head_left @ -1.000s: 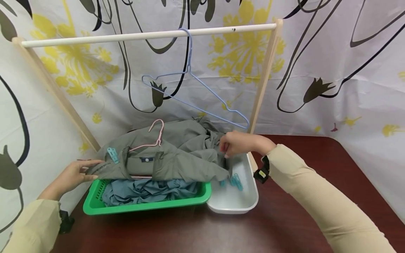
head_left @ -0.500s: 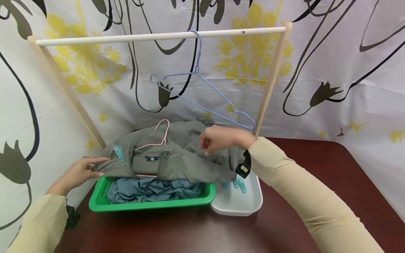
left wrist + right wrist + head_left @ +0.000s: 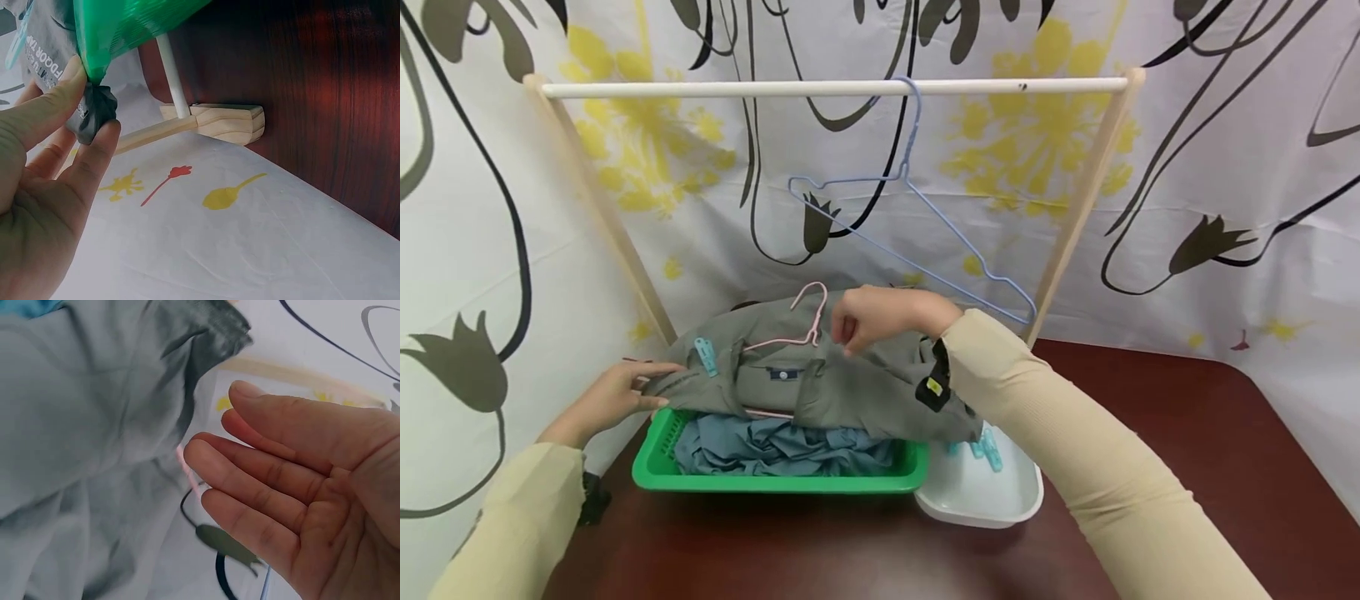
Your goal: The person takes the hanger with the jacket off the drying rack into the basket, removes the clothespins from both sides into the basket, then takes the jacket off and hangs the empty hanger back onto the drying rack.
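Near: table, with the green basket on it. Blue cloth bunched inside. White tray at the basket's right edge; tray clips lie towards its far side, just in front of the shirt.

Shirt, grey: lies along the basket's far edge and extends past the far right corner, over the tray's far part. Pink hanger is at its collar, hook standing clear of the cloth. One blue clip on the shirt's left shoulder; whether it bites the cloth, cannot tell.

Left hand: by the basket's far left corner, pinching the shirt's end between thumb and fingers; unchanged over the last second.

Right hand: relaxed, fingers softly bent, thumb apart, nothing held. Contact with cloth unclear.

Change: right hand has travelled from the shirt's right part to just beside the hook. Judgement: attention has shifted from the sleeve side to the hanger, with the left hand steadying the garment.

Far: blue hanger hangs from the rail, before the curtain.
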A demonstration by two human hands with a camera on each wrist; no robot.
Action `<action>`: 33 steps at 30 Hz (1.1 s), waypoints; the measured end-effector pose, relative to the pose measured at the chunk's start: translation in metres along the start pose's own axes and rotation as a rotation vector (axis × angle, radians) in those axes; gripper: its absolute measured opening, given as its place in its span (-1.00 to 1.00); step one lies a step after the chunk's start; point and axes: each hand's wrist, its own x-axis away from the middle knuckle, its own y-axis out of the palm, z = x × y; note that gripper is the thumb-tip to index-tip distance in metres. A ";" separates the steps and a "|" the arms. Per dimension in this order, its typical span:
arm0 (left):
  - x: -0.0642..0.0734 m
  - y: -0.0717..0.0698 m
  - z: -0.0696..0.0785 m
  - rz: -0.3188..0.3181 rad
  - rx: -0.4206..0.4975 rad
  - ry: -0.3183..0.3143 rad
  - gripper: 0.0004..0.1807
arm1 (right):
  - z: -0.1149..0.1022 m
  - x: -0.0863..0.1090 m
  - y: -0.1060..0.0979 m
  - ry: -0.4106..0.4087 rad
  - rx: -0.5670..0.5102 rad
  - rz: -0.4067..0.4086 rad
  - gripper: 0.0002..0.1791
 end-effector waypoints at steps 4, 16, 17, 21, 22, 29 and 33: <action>-0.007 0.000 0.003 -0.004 -0.002 -0.001 -0.50 | -0.004 -0.018 -0.004 -0.002 -0.004 -0.008 -0.74; -0.009 0.000 -0.002 0.003 -0.019 0.015 -0.49 | -0.025 -0.083 -0.005 -0.088 -0.040 0.030 -0.75; -0.008 -0.001 -0.002 0.003 -0.026 0.012 -0.49 | -0.027 -0.088 -0.004 -0.098 -0.037 0.031 -0.75; -0.005 0.001 -0.002 0.015 -0.042 -0.011 -0.50 | -0.038 -0.111 0.003 -0.121 -0.021 0.042 -0.74; -0.003 0.001 -0.002 0.017 -0.043 -0.018 -0.51 | -0.041 -0.117 0.006 -0.123 -0.018 0.042 -0.75; 0.001 0.004 0.001 0.043 -0.052 -0.013 -0.52 | -0.053 -0.149 0.022 -0.100 -0.017 0.019 -0.73; -0.002 0.005 0.001 0.054 -0.060 0.014 -0.52 | -0.051 -0.162 0.027 -0.076 -0.014 0.037 -0.70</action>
